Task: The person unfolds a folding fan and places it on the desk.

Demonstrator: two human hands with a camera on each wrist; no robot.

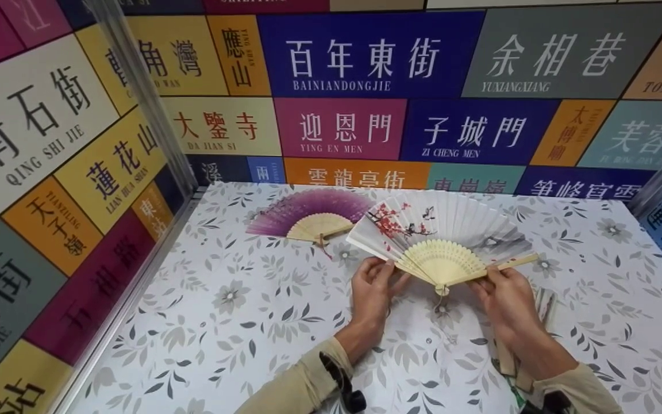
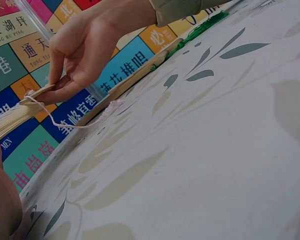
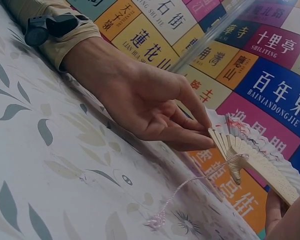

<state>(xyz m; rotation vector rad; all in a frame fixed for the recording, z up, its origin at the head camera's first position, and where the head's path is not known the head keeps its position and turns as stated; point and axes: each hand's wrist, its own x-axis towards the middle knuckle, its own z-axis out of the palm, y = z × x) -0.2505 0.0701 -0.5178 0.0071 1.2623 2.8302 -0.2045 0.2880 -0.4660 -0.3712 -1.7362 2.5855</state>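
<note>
A white folding fan (image 1: 451,221) with red blossoms and grey shading is spread above the table. Its pale slatted ribs meet at a pivot, from which a light cord and tassel (image 3: 177,192) hang. At one outer stick, my left hand (image 1: 372,296) pinches the fan between thumb and fingers, as the right wrist view also shows. My right hand (image 1: 509,302) pinches the opposite outer stick, which juts out past the white leaf. Behind and to the left, a purple folding fan (image 1: 308,210) lies spread on the table, partly covered by the white one.
Folded fans (image 1: 506,356) lie beside and under the right forearm, partly hidden, with a green tassel (image 2: 205,31) near them. A floral cloth (image 1: 239,345) covers the table. Panels with colourful street-name signs (image 1: 360,54) stand behind and at both sides.
</note>
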